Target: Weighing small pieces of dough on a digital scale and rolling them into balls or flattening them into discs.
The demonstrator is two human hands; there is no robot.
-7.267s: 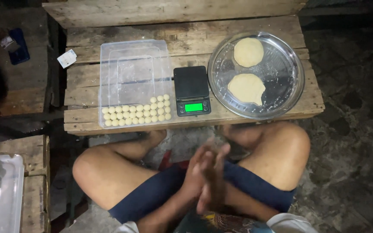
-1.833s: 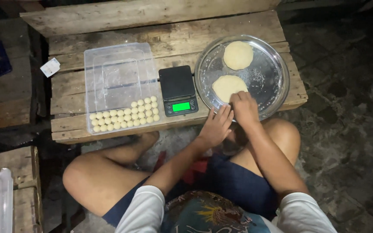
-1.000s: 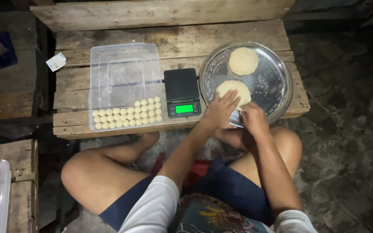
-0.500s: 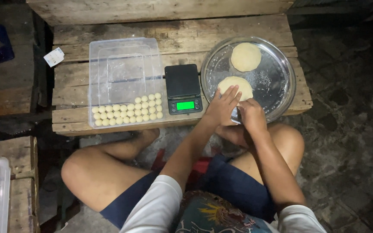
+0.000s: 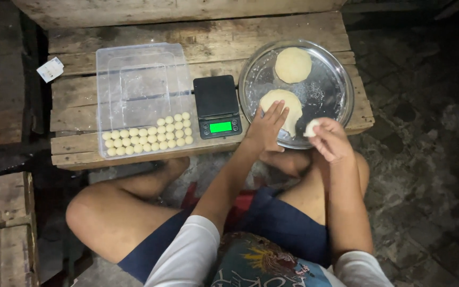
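A small dough piece [image 5: 311,127] is pinched between the fingertips of the right hand [image 5: 331,140], held over the near right rim of the round metal tray [image 5: 341,85]. The left hand [image 5: 268,127] is laid flat, fingers spread, on the near dough disc [image 5: 282,106], part of which is covered by it. A second dough disc [image 5: 293,65] lies on the far side of the tray, untouched. Just left of the tray a black scale [image 5: 217,106] with a lit green display is set. Further left a clear plastic box [image 5: 142,98] holds rows of small dough balls [image 5: 150,138] along its near edge. All rest on a wooden table [image 5: 197,37].
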